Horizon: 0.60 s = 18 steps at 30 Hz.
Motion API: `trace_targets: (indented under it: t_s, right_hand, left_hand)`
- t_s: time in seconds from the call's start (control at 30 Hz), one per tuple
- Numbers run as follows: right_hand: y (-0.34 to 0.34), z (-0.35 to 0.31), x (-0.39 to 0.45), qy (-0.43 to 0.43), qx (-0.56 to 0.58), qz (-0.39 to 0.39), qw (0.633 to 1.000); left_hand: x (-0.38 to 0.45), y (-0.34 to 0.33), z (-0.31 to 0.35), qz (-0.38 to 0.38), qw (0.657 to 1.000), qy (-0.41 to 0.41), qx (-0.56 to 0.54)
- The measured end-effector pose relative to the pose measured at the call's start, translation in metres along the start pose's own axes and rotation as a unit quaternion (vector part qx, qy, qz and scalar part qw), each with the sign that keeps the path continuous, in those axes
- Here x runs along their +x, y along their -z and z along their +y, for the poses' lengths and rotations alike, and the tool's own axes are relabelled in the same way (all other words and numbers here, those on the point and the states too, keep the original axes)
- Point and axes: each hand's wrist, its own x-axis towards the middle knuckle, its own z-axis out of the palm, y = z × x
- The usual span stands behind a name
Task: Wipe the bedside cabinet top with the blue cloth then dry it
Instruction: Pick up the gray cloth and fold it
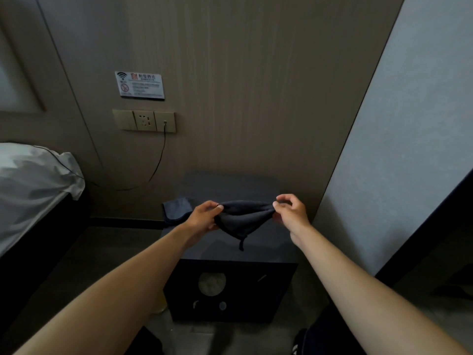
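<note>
- Head view looks down on a dark bedside cabinet [276, 249] standing against a wood-panelled wall [256, 98].
- Both hands hold a dark cloth [243, 217] up in the air above the cabinet top, stretched between them.
- Left hand [204, 216] pinches the cloth's left end, thumb and fingers closed on the fabric.
- Right hand [290, 211] pinches the right end between thumb and fingertips, the other fingers curled.
- Cloth sags in the middle to a point, and a small loop or tag hangs from its lowest part.
- Its colour reads as very dark in the dim light; I cannot tell whether it is blue.
- A second cloth [176, 210], grey-blue, lies at the cabinet's left rear corner, partly draped over the edge.
- On the wall sit a row of sockets [144, 120] with a cable [160, 160] plugged in, and a wifi sign [139, 85] above.
- A bed with white bedding [30, 175] is at the left.
</note>
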Motion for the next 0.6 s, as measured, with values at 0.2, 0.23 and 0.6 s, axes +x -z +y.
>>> trace_targets:
  t_s: [0.2,0.23,0.6]
  right_hand:
    - [0.001,-0.01,0.007,-0.101,0.146,-0.054,0.983]
    - [0.001,-0.012,0.006,-0.115,0.164,-0.063,0.978]
    - [0.012,-0.012,0.004,-0.079,0.057,-0.158,0.983]
  left_hand:
    - [-0.004,0.016,0.008,-0.055,0.997,0.029,-0.038]
    - [-0.006,0.017,0.01,-0.059,0.997,0.026,-0.034]
    - [-0.008,0.047,0.018,-0.176,0.942,0.006,0.286]
